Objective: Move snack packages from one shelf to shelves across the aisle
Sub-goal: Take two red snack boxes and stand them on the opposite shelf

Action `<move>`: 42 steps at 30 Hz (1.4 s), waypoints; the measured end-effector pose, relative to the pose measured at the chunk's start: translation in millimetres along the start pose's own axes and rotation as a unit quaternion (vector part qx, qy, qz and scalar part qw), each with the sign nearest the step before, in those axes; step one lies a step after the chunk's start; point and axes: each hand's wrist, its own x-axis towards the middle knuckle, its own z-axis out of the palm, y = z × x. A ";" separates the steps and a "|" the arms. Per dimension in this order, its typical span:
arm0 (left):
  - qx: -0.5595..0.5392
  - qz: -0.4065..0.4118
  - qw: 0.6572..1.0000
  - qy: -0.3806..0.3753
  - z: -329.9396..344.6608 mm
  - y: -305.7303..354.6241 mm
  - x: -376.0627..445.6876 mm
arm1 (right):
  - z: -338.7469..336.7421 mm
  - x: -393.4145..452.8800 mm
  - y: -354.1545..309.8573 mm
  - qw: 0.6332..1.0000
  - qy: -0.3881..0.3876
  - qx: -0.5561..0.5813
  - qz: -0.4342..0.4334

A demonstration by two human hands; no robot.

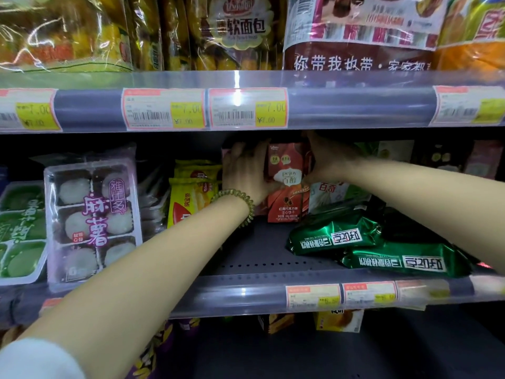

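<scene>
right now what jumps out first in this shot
Both bare arms reach into the middle shelf, the left hand and right hand clasping an upright red biscuit box at its back. Shiny green packets lie flat to its right; a purple mochi tray stands at left.

Dim grey store shelving (262, 258) with price-tag rails (355, 108).

Bare shelf floor (254, 250) (green packets (336, 236) alongside)

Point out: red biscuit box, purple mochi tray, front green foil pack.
red biscuit box (287, 187), head view, on its front face between the hands.
purple mochi tray (93, 214), head view, on the printed label at its centre.
front green foil pack (410, 262), head view, on its white label.
</scene>
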 end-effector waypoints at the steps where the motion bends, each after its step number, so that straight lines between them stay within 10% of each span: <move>1: -0.006 -0.002 1.000 0.004 1.5 1.8 -0.3 | 0.2 0.3 2.3 1.000 -0.002 0.001 0.004; 35: 0.023 0.064 0.998 -0.001 -9.5 -13.3 24.0 | 8.0 3.6 14.4 0.998 0.047 0.021 -0.040; 42: 0.073 0.052 0.996 0.009 0.5 -14.8 12.1 | 14.2 4.8 7.1 0.976 0.084 -0.187 -0.073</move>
